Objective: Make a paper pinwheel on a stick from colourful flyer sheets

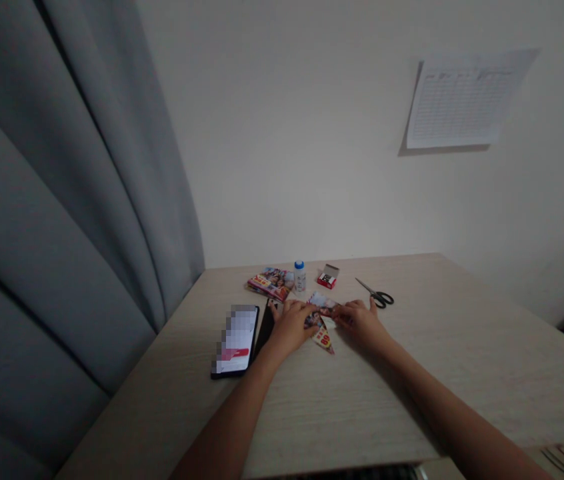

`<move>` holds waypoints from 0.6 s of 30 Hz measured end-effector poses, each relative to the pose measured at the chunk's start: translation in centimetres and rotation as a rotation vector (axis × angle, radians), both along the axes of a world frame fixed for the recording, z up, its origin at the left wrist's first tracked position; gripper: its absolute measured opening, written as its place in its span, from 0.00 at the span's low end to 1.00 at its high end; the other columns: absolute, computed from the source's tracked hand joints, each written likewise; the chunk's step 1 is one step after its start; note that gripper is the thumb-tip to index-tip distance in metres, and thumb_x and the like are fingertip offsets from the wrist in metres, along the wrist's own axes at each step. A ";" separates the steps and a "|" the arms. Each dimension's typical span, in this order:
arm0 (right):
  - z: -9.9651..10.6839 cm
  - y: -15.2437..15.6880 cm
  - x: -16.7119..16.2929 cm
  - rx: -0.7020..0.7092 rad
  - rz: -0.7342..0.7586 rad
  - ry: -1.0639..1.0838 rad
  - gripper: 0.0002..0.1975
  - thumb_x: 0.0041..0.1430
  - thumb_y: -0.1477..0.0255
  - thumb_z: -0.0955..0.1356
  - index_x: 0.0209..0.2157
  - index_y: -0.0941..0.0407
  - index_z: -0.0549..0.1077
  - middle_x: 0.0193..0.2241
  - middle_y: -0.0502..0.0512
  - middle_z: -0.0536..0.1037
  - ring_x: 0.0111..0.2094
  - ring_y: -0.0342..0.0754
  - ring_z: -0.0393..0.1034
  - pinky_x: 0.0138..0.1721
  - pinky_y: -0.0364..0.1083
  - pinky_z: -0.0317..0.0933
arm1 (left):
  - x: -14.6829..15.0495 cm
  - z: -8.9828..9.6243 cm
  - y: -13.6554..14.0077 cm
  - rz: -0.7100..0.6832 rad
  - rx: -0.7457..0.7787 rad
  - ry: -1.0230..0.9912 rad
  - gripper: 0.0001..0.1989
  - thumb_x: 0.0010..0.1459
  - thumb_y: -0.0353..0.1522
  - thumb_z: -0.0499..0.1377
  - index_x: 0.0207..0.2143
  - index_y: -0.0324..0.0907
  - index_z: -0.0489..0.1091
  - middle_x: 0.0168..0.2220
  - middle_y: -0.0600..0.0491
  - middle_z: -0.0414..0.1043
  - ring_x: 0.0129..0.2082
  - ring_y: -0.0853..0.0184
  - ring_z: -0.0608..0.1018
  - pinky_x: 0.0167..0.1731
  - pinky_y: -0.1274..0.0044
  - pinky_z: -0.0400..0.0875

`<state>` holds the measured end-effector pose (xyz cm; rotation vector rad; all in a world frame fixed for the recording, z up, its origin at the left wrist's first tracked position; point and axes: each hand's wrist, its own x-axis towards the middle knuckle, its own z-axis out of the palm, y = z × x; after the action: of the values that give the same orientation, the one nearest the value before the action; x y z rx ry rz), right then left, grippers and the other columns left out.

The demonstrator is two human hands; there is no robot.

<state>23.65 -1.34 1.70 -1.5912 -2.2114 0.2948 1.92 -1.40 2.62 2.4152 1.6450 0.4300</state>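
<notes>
A piece of folded, colourful printed paper lies on the table between my hands, with red and yellow print and large digits near its lower point. My left hand grips it from the left, thumb below and fingers across the top. On the other side, my right hand pinches the paper's right edge with fingers together. Part of the paper is hidden beneath my fingers. Just left of my left hand lies a dark flat object, partly covered by it.
A phone with a lit screen lies at the left. Behind my hands are a stack of printed leaflets, a blue-capped bottle and a small open red box. Black-handled scissors lie to the right. A wall borders the table.
</notes>
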 end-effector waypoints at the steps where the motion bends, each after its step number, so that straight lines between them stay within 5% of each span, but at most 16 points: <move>1: 0.0 0.0 0.0 0.005 -0.001 -0.001 0.13 0.67 0.67 0.63 0.42 0.47 0.79 0.43 0.56 0.81 0.53 0.57 0.68 0.62 0.72 0.28 | 0.0 -0.1 0.0 -0.012 -0.001 -0.005 0.22 0.60 0.43 0.62 0.57 0.58 0.70 0.57 0.51 0.71 0.63 0.51 0.62 0.63 0.41 0.30; 18: -0.2 0.3 0.1 0.015 0.004 -0.021 0.12 0.67 0.65 0.64 0.42 0.47 0.80 0.44 0.56 0.81 0.53 0.58 0.67 0.62 0.75 0.27 | 0.0 -0.9 0.2 -0.042 -0.003 0.070 0.20 0.61 0.49 0.60 0.55 0.67 0.71 0.59 0.51 0.65 0.63 0.49 0.60 0.62 0.40 0.31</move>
<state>23.73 -1.09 1.47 -1.5888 -2.2282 0.2630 1.89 -1.22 1.76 2.4844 1.6174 0.3395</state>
